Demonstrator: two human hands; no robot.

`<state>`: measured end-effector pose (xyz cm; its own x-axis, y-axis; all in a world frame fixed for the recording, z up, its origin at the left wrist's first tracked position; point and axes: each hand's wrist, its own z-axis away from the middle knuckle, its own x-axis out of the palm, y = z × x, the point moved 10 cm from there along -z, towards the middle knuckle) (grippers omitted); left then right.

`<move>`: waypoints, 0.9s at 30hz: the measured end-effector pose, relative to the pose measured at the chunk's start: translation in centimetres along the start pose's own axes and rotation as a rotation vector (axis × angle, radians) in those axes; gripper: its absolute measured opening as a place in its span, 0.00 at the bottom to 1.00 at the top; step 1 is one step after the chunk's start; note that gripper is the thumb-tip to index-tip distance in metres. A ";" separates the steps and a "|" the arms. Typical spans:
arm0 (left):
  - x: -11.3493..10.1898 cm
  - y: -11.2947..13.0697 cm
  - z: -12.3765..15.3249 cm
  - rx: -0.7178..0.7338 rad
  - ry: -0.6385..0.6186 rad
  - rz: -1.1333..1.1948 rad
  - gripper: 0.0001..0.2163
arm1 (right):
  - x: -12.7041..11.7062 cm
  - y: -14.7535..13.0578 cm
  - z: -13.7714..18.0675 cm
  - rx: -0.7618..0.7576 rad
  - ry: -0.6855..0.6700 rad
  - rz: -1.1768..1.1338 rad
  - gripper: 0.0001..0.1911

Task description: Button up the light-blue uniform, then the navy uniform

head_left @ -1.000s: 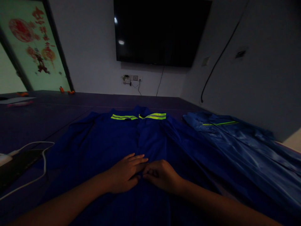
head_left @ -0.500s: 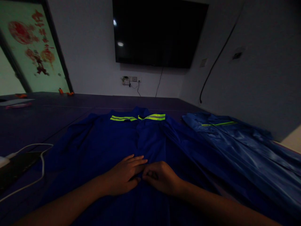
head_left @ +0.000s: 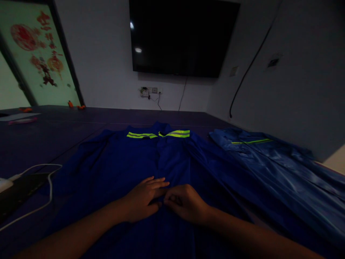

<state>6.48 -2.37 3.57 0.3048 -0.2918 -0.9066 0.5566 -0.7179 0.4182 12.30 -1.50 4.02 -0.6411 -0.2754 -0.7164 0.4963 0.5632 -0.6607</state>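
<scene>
A dark blue work jacket lies spread out in front of me, collar away from me, with yellow-green reflective strips across its chest. My left hand rests on the jacket's front, fingers stretched out and thumb apart. Right beside it, at the front placket, my right hand is closed in a pinch on the jacket's cloth. The fingertips of both hands meet or nearly meet there. Dim light hides the exact bit of fabric between the right fingers.
A lighter blue garment with a yellow-green strip lies to the right. At left, a white cable runs over a dark flat object. Small orange items sit far back near the glass door. A television hangs on the wall.
Both hands keep the same place and pose on the jacket. The whole view has shifted only very slightly.
</scene>
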 end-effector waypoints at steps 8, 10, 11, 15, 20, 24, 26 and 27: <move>0.0 -0.3 -0.2 -0.026 0.004 0.005 0.28 | 0.0 -0.2 0.1 -0.026 -0.002 0.003 0.04; 0.0 -0.3 -0.1 -0.022 0.006 0.002 0.27 | 0.0 -0.2 0.1 -0.030 0.006 0.005 0.04; 0.0 -0.3 -0.1 -0.018 0.008 0.000 0.27 | 0.0 -0.2 0.1 -0.031 0.010 0.004 0.04; 0.0 -0.3 -0.1 -0.007 0.023 -0.010 0.27 | 0.0 -0.3 0.1 -0.044 0.010 -0.011 0.04; -0.1 0.0 0.0 -0.015 0.020 -0.028 0.27 | 0.3 0.4 0.0 0.005 -0.005 -0.028 0.04; 0.0 0.1 0.1 -0.040 -0.009 -0.041 0.28 | 0.8 1.1 -0.1 0.066 -0.033 -0.072 0.04; -0.1 0.2 0.1 -0.032 0.000 -0.039 0.27 | 0.9 1.2 -0.1 0.067 -0.044 -0.087 0.05; -0.2 0.3 0.1 -0.022 0.009 -0.037 0.27 | 0.9 1.1 -0.1 0.055 -0.045 -0.086 0.06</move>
<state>6.49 -2.60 3.84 0.2907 -0.2590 -0.9211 0.5842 -0.7143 0.3853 12.14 -1.04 2.66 -0.6560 -0.3565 -0.6652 0.4729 0.4928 -0.7305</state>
